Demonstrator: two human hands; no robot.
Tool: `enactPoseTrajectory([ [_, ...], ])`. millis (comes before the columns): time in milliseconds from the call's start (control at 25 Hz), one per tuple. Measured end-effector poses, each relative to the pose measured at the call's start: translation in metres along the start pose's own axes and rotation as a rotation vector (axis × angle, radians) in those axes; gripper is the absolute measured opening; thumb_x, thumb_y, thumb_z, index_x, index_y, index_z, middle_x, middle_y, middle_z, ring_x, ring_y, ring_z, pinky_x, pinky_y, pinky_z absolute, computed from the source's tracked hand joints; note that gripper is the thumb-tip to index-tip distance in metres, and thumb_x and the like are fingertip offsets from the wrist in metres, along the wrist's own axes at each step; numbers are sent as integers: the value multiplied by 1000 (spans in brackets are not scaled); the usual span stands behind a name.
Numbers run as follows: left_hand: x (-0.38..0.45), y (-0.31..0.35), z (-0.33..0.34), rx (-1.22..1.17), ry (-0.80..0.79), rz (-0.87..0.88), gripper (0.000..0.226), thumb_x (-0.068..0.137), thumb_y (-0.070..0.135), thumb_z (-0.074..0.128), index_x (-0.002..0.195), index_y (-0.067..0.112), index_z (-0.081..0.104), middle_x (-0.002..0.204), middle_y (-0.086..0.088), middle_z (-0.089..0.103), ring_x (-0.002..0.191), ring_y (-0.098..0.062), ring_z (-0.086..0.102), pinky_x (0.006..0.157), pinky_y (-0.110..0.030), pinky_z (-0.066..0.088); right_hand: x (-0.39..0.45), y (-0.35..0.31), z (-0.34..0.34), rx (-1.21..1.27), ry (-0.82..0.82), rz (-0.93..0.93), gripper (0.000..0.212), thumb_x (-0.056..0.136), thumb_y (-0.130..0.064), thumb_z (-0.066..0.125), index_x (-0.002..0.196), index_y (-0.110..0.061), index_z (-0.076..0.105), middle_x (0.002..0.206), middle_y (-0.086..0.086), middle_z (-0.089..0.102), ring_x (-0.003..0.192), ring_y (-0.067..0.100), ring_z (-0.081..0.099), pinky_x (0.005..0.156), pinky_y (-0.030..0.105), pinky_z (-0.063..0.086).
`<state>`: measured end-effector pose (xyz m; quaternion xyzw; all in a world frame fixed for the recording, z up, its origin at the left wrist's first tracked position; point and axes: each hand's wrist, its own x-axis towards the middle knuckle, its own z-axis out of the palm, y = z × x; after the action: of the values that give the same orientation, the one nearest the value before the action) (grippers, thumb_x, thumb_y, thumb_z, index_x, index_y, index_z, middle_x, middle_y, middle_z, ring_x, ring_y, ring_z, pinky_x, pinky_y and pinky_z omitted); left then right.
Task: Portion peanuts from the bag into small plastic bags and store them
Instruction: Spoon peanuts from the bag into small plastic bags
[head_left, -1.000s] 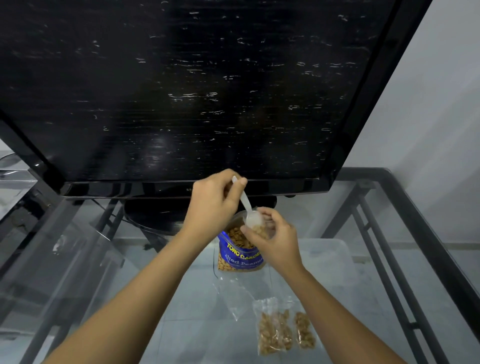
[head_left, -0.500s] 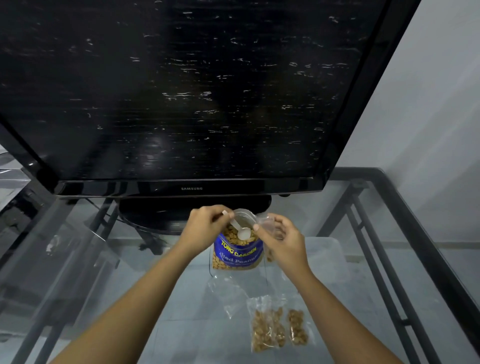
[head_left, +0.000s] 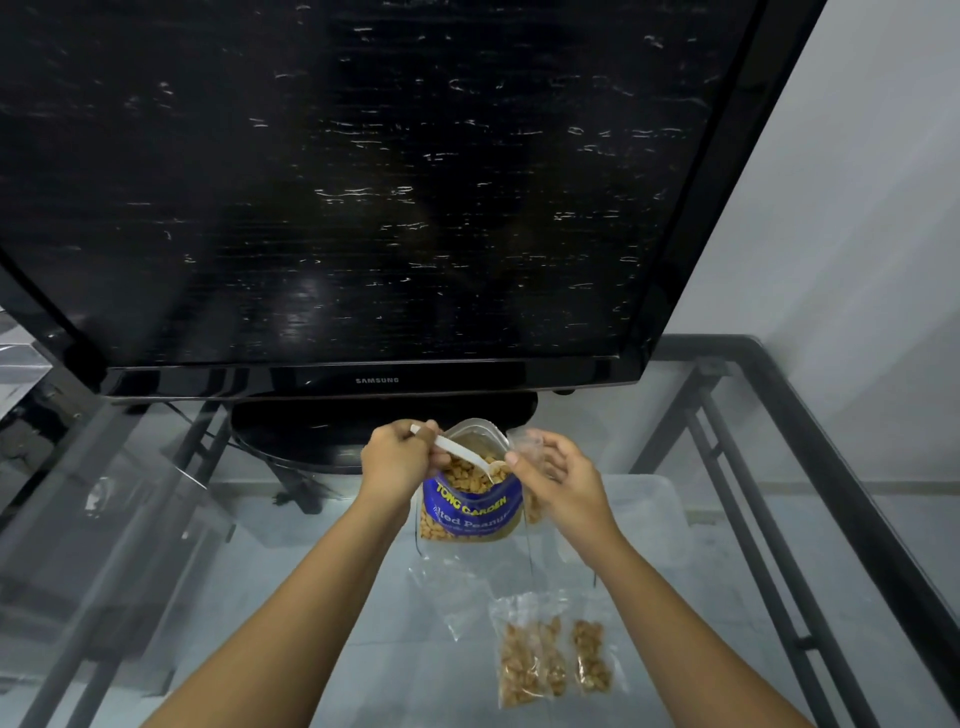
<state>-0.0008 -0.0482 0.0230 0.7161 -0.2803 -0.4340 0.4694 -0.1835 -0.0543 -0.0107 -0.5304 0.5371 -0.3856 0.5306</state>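
Observation:
A blue peanut bag (head_left: 470, 512) stands open on the glass table (head_left: 291, 582), full of peanuts. My left hand (head_left: 397, 462) grips a white plastic spoon (head_left: 460, 453) whose bowl dips into the bag's mouth. Just right of the bag, my right hand (head_left: 558, 483) pinches a small clear plastic bag (head_left: 535, 457) that has some peanuts in it. Two filled small bags (head_left: 550, 660) lie flat on the table nearer to me. An empty clear bag (head_left: 452, 592) lies beside them.
A large black television (head_left: 363, 182) on its stand (head_left: 322, 431) fills the space right behind the peanut bag. A clear storage box (head_left: 649, 499) shows under the glass. The table's black metal frame (head_left: 831, 493) runs along the right side.
The spoon has come down from the small bag and its bowl has gone into the peanut bag. Both hands have dropped lower; my right hand has opened outward with the small bag.

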Motion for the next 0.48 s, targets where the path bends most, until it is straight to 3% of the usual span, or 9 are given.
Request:
enactPoseTrajectory([
  [240,20,-7,-19,-174,14,-126,19,95,19,50,87,6,61,66,-7,61,57,-10,57,52,-18,49,1,-5,-4,-88,23,-33,51,72,-44,72,116,-23,57,115,-2,64,110,16,59,87,38,55],
  [360,27,-8,-31,-212,51,-139,19,94,19,50,83,7,60,62,-5,58,48,-5,56,51,-18,47,-1,-17,-7,-241,31,-93,51,74,-40,73,119,-23,56,112,-6,61,102,9,58,77,21,52],
  [480,30,-1,-40,-239,67,-135,20,95,20,50,80,9,59,62,-5,55,50,-9,51,49,-18,45,-2,-26,-6,-444,27,-178,53,71,-40,76,118,-22,58,104,-9,59,82,-3,56,64,4,44],
])
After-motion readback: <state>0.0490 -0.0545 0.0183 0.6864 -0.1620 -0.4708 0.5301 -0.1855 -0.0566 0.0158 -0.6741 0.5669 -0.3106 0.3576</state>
